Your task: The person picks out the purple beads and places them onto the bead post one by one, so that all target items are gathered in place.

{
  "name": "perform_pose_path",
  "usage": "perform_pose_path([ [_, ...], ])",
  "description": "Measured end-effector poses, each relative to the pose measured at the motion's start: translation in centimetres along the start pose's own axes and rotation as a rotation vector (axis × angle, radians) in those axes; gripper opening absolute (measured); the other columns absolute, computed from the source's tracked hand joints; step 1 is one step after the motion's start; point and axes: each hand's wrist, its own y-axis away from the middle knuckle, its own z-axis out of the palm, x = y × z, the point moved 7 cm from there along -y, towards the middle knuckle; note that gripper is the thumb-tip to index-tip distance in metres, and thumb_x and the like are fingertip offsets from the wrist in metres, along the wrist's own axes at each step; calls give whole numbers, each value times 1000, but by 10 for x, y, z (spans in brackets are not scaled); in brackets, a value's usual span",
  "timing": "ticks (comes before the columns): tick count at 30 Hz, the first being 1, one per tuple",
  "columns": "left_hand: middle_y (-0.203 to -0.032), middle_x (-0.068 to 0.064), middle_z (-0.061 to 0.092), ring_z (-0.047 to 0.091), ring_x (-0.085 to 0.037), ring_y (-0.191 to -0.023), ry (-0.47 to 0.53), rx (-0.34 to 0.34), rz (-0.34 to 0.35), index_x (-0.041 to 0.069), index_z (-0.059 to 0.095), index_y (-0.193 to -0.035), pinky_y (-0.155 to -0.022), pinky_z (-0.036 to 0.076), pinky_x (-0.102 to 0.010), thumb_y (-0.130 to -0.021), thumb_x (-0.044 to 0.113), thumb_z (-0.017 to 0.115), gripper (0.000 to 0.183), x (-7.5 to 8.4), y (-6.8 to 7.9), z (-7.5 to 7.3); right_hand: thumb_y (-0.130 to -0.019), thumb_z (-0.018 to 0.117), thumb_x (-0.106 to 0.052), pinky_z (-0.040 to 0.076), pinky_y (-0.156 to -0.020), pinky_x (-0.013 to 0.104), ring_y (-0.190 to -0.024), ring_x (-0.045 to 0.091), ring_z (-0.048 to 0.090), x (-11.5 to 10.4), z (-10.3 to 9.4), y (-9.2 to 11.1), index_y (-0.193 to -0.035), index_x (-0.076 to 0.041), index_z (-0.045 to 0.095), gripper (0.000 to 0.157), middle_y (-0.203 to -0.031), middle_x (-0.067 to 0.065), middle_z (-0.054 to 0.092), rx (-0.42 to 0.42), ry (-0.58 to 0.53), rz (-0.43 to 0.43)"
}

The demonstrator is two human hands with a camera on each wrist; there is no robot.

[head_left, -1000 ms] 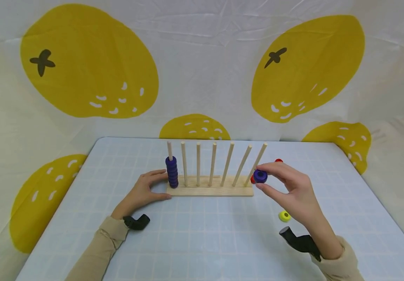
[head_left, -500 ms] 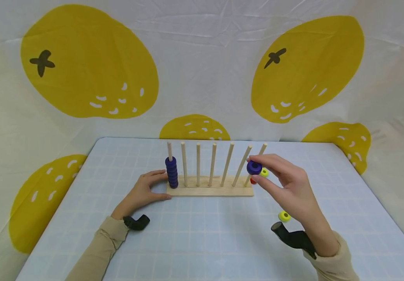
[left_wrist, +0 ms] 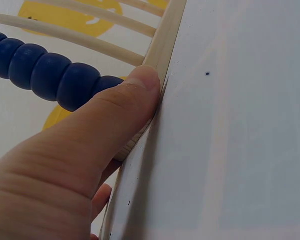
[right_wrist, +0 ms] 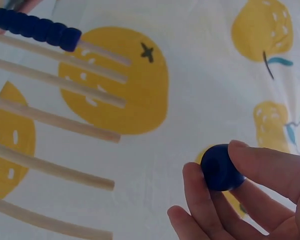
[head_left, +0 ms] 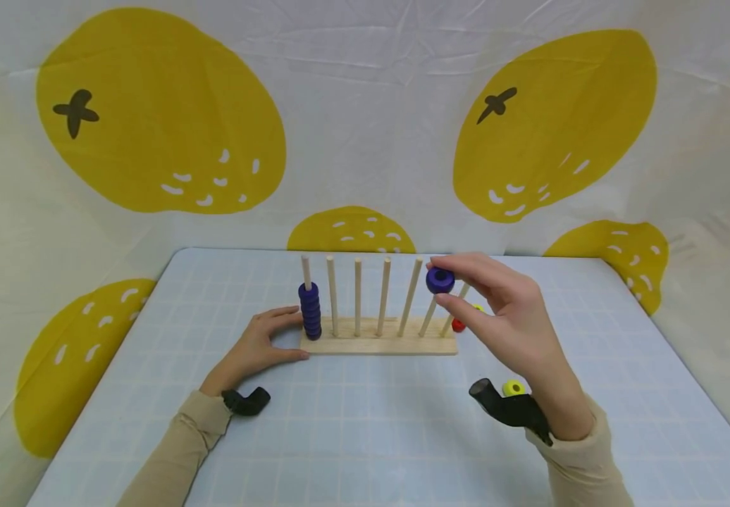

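A dark blue wooden ring [head_left: 440, 280] sits pinched between the thumb and fingertips of the right hand [head_left: 504, 317], held in the air level with the peg tops of the pale wooden seven-peg rack [head_left: 378, 343], near its sixth peg. At nine o'clock of the rack the left hand [head_left: 257, 346] lies with fingers straight, thumb pressed against the base's end beside the stack of dark blue rings [head_left: 310, 310] on the first peg. At three o'clock of the rack lie a red ring [head_left: 458, 325] and, toward five o'clock, a yellow ring [head_left: 513, 388]. This looks like the carrying step; next the ring's hole must line up over the first peg's tip before lowering.
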Motion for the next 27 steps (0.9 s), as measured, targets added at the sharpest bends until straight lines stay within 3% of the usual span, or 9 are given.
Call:
perform_pose_path([
  [8, -141, -9, 56, 45, -34, -134, -5, 0, 12, 18, 66, -132, -108, 29, -63, -72, 38, 90, 67, 1, -1, 0, -80, 71, 19, 49, -100, 35, -103, 25, 63, -6, 11, -17, -120, 5, 67, 43, -111, 14, 67, -4, -65, -47],
  [27, -141, -10, 56, 45, -35, -134, 0, 4, 9, 17, 66, -131, -108, 30, -61, -71, 35, 91, 68, 1, 0, 0, -81, 74, 14, 51, -98, 37, -100, 25, 66, -6, 38, -60, -117, 6, 68, 38, -112, 12, 70, 1, -152, -23],
])
